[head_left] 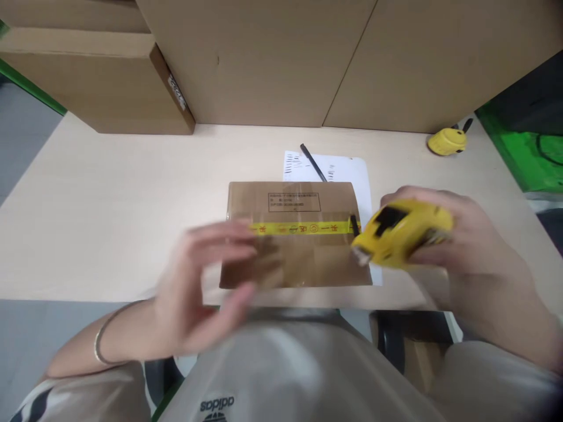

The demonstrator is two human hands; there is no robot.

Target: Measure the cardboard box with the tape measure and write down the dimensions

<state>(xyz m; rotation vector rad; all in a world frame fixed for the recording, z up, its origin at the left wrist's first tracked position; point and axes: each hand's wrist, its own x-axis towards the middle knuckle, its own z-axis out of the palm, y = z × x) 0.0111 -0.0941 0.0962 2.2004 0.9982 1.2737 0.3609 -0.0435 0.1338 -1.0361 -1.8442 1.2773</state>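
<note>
A brown cardboard box (290, 264) lies flat in front of me, with a strip of yellow printed tape (299, 228) across its top. My left hand (206, 287) is at the box's left end, blurred, its thumb and fingers apart with nothing seen between them. The fingertips overlap the box edge; whether they touch it I cannot tell. My right hand (466, 234) grips a yellow-and-black hand tool (396, 231) with a metallic tip. That tip is over the box's right end, near a short black piece (354, 225) at the end of the yellow strip.
Behind the box lies a sheet of paper (352, 167) with handwriting, partly covered, and a black pen (313, 162) on it. A small yellow object with a black strap (446, 141) sits at the back right. Large cardboard boxes (264, 64) line the table's (109, 217) rear edge.
</note>
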